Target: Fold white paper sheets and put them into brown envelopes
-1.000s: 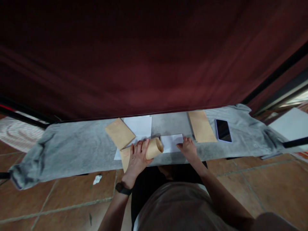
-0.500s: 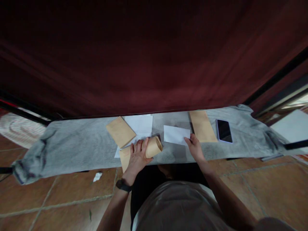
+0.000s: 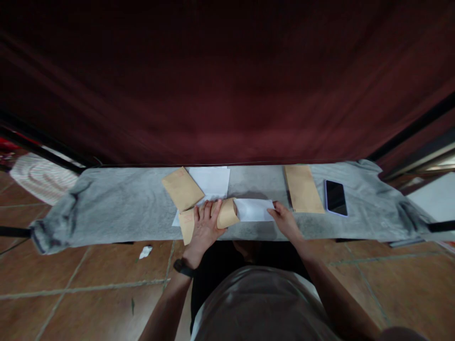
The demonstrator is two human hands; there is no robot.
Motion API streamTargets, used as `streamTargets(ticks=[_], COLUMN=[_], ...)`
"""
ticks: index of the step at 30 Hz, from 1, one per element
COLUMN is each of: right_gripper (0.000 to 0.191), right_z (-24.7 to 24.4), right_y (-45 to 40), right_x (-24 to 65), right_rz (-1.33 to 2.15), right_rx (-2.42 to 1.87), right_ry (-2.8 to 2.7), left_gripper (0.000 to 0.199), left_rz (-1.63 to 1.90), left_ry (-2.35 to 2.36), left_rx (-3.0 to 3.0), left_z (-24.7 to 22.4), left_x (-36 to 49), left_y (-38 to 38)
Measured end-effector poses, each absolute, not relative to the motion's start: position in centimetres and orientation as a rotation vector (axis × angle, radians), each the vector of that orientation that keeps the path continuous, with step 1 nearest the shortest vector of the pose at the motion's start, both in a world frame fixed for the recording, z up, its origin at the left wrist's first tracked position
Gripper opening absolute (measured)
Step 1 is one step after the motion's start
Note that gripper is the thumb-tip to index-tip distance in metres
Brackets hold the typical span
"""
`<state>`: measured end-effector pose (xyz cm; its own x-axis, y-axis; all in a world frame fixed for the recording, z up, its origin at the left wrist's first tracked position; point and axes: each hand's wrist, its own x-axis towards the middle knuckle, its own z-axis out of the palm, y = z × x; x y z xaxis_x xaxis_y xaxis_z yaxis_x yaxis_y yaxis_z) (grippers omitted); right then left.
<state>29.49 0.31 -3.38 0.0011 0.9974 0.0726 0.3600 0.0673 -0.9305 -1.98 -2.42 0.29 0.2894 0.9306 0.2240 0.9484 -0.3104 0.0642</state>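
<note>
My left hand (image 3: 206, 225) lies across a brown paper envelope (image 3: 228, 214), fingers over its top and thumb along its near edge, gripping it. The envelope's mouth bulges open towards the right. A folded white paper (image 3: 254, 210) is pinched at its right end by my right hand (image 3: 282, 218). The paper's left end is at the envelope's mouth; how far it reaches inside is hidden. Another brown envelope (image 3: 182, 189) lies just beyond my left hand, partly over white sheets (image 3: 212, 181).
Right of my right hand lie a stack of brown envelopes (image 3: 304, 189) and a phone (image 3: 336, 198) with a dark screen. A grey cloth (image 3: 128, 203) covers the narrow table. A dark red curtain-like surface (image 3: 227, 118) rises behind it. A white scrap (image 3: 145, 252) lies on the tiled floor.
My right hand has brought the white paper left and slightly nearer, from apart to the envelope's mouth. My left hand still holds the envelope. The whole view has shifted slightly.
</note>
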Motion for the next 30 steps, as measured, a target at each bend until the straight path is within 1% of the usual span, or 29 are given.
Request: streamTargets(ticks=[5, 12, 19, 24, 30], right_gripper=[0.021, 0.022, 0.017, 0.019, 0.017], right_z=[-2.9, -2.4, -2.1, -1.9, -1.2], right_y=[1.0, 0.1, -0.4, -0.7, -1.1], right_x=[29.9, 26.7, 24.1, 23.7, 24.1], right_rz=[0.97, 0.939, 0.873, 0.948, 0.938], right_rx=[-1.435, -1.446, -1.35, -1.442, -1.474], right_ry=[-1.546, -1.492, -1.462, -1.436, -1.405], left_gripper=[0.101, 0.103, 0.11, 0.112, 0.114], left_rz=[-0.366, -0.429, -0.494, -0.48, -0.469], left_ry=[-1.762, -1.695, -1.627, -1.601, -1.601], left_rx=[-2.465, -2.532, -2.603, -2.629, -2.635], left_z=[0.7, 1.7, 1.9, 1.9, 2.1], left_x=[-1.6, 0.9, 3.8, 4.7, 4.7], left_y=[-2.3, -2.0, -1.8, -1.9, -1.9])
